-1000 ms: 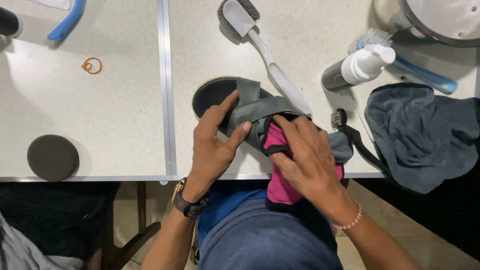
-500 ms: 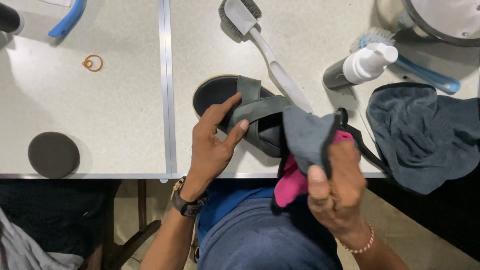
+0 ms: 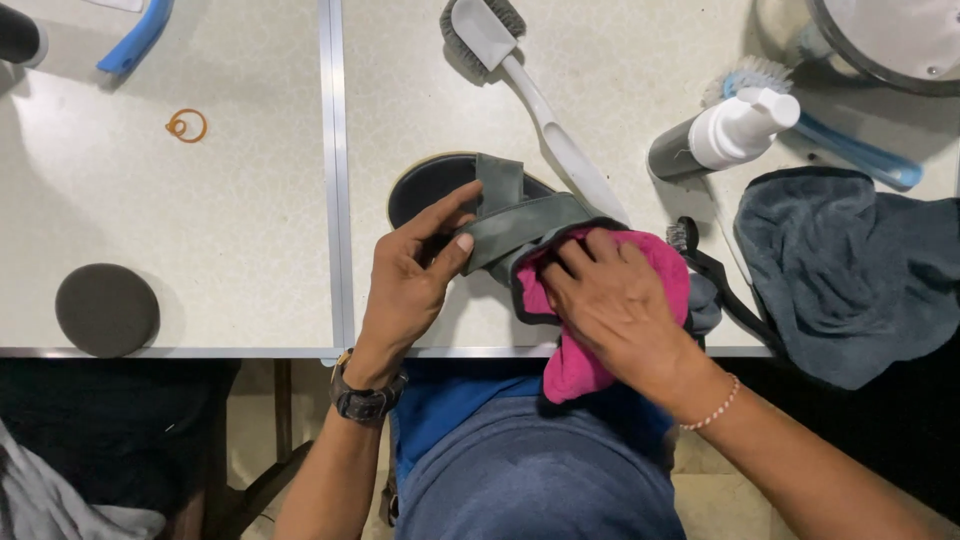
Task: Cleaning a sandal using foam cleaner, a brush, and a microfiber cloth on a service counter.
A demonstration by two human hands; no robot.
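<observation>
A dark sandal (image 3: pixel 440 185) with grey-green straps (image 3: pixel 520 225) lies on the white table (image 3: pixel 240 230) near its front edge. My left hand (image 3: pixel 410 280) holds the sandal by a strap, thumb and fingers on the strap's left side. My right hand (image 3: pixel 615 300) presses a pink cloth (image 3: pixel 575 365) with a dark edge against the right part of the sandal. The cloth hangs down past the table edge toward my lap. The sandal's heel end is hidden under the cloth and hand.
A white long-handled scrub brush (image 3: pixel 520 80) lies behind the sandal. A spray bottle (image 3: pixel 720 140), a blue-handled brush (image 3: pixel 840 140) and a grey towel (image 3: pixel 850 270) are at the right. A small black brush (image 3: pixel 700 265), a black round sponge (image 3: pixel 105 308) and rubber bands (image 3: pixel 187 126) also lie on the table.
My right hand lifted the cloth off the sandal, showing its grey side, then came back down and now presses the pink side onto the sandal. My left hand has kept its hold.
</observation>
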